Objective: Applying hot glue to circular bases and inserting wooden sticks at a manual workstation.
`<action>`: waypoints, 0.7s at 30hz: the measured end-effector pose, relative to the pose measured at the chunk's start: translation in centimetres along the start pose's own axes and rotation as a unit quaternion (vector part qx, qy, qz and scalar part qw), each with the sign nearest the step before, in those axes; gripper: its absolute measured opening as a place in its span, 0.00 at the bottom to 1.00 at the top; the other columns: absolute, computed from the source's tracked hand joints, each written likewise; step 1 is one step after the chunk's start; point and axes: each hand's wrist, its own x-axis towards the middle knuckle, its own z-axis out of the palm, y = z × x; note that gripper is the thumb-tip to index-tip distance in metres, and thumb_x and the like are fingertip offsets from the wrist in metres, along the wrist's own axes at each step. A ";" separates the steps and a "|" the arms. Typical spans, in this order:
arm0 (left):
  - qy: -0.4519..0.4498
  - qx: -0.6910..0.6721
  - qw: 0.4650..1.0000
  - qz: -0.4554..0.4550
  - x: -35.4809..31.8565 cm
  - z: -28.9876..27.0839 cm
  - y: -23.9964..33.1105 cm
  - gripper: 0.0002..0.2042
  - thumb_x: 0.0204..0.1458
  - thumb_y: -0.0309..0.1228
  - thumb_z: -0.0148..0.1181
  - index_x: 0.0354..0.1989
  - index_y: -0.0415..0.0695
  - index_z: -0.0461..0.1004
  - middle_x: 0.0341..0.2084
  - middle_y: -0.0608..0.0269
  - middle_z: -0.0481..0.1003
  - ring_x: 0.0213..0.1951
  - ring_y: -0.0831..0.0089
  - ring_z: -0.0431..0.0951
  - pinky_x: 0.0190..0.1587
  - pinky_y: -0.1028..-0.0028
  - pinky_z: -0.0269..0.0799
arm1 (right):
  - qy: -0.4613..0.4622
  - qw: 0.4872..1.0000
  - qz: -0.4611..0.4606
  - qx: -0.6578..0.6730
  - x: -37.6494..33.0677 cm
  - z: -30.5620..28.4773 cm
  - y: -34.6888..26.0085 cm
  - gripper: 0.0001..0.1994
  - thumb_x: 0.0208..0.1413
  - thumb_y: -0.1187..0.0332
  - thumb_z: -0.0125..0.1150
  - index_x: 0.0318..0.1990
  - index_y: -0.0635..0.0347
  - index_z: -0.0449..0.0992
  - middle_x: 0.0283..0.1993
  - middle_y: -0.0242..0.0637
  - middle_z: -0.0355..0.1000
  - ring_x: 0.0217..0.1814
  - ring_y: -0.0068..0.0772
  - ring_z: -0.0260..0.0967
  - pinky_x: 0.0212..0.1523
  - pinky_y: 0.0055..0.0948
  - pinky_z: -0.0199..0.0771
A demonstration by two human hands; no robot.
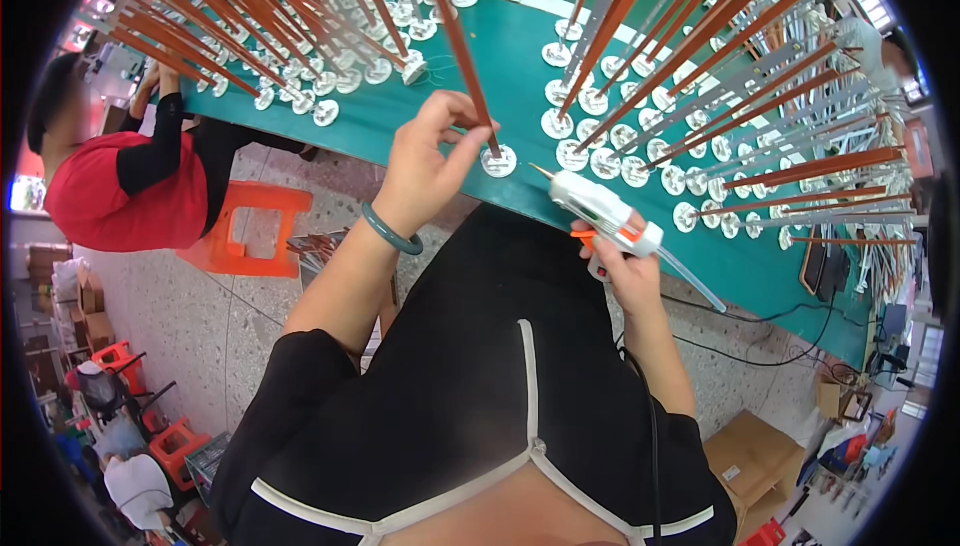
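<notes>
My left hand (436, 158) pinches a brown strip (463, 56) close to its lower end. The strip stands nearly upright on a round white base (497, 161) near the table's front edge. In my right hand (625, 271) is a white glue gun (602, 214) with an orange trigger; its nozzle points left toward that base, a small gap away. A clear glue stick (692, 280) sticks out of its rear. Just right of the gun's tip, several brown and grey strips stand on round white bases (604, 162).
More strips on white bases (300, 98) crowd the left of the green table (400, 116). A person in red (130, 191) sits at the far left beside an orange stool (262, 228). Black cables (775, 318) trail on the right, and a cardboard box (752, 461) is on the floor.
</notes>
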 end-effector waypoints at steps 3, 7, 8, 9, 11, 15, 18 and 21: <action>-0.037 0.048 0.998 0.029 0.3 0.5 0.1 0.09 0.54 0.18 0.61 0.42 0.38 0.74 0.37 0.61 0.79 0.42 0.73 0.81 0.42 0.73 0.77 | -0.014 0.992 -0.002 -0.126 0.1 0.3 -0.2 0.11 0.59 0.70 0.63 0.47 0.65 0.74 0.39 0.36 0.78 0.35 0.22 0.71 0.37 0.22 0.70; -0.081 0.088 0.991 0.055 0.7 0.3 -0.1 0.07 0.53 0.18 0.62 0.40 0.36 0.77 0.35 0.59 0.79 0.38 0.70 0.82 0.41 0.72 0.78 | 0.009 0.990 -0.014 -0.138 0.5 1.7 -0.7 0.10 0.58 0.69 0.65 0.43 0.64 0.74 0.31 0.34 0.74 0.32 0.24 0.69 0.35 0.27 0.69; -0.085 0.094 0.990 0.058 0.7 0.4 0.0 0.07 0.53 0.18 0.63 0.40 0.36 0.77 0.34 0.58 0.79 0.37 0.70 0.82 0.41 0.72 0.78 | 0.010 0.990 -0.011 -0.139 0.7 1.7 -0.7 0.10 0.58 0.69 0.65 0.43 0.64 0.74 0.31 0.34 0.74 0.32 0.24 0.69 0.35 0.27 0.69; -0.084 0.094 0.990 0.055 0.7 0.5 0.1 0.07 0.53 0.18 0.63 0.40 0.36 0.77 0.34 0.58 0.79 0.37 0.70 0.82 0.41 0.72 0.78 | -0.003 0.986 -0.010 -0.167 1.0 1.6 -0.6 0.10 0.59 0.70 0.64 0.44 0.65 0.73 0.32 0.34 0.75 0.31 0.20 0.68 0.33 0.23 0.69; -0.098 0.134 0.984 0.066 0.6 0.7 0.2 0.06 0.52 0.19 0.63 0.38 0.36 0.75 0.35 0.55 0.79 0.35 0.62 0.82 0.38 0.70 0.78 | -0.018 0.981 -0.007 -0.195 1.3 1.7 -0.8 0.10 0.60 0.70 0.62 0.45 0.66 0.72 0.34 0.33 0.77 0.30 0.16 0.68 0.30 0.19 0.68; -0.106 0.126 0.984 0.074 1.1 0.5 -0.2 0.06 0.52 0.19 0.62 0.37 0.35 0.74 0.35 0.54 0.79 0.35 0.60 0.82 0.37 0.69 0.77 | -0.002 0.975 -0.002 -0.220 1.5 2.5 -1.7 0.11 0.59 0.66 0.65 0.41 0.63 0.72 0.29 0.39 0.73 0.30 0.30 0.70 0.34 0.31 0.69; -0.106 0.129 0.982 0.086 1.3 0.4 -0.3 0.06 0.52 0.19 0.62 0.37 0.35 0.74 0.35 0.54 0.79 0.34 0.59 0.81 0.36 0.68 0.77 | 0.000 0.975 -0.012 -0.222 1.7 2.5 -1.4 0.11 0.60 0.67 0.64 0.42 0.64 0.72 0.30 0.35 0.74 0.29 0.25 0.69 0.32 0.26 0.69; -0.113 0.144 0.980 0.080 1.3 0.4 -0.2 0.06 0.52 0.19 0.62 0.36 0.35 0.74 0.35 0.53 0.79 0.34 0.58 0.81 0.36 0.68 0.77 | -0.004 0.973 -0.029 -0.230 1.9 2.5 -1.1 0.11 0.60 0.68 0.64 0.43 0.65 0.72 0.30 0.32 0.74 0.28 0.18 0.68 0.29 0.22 0.68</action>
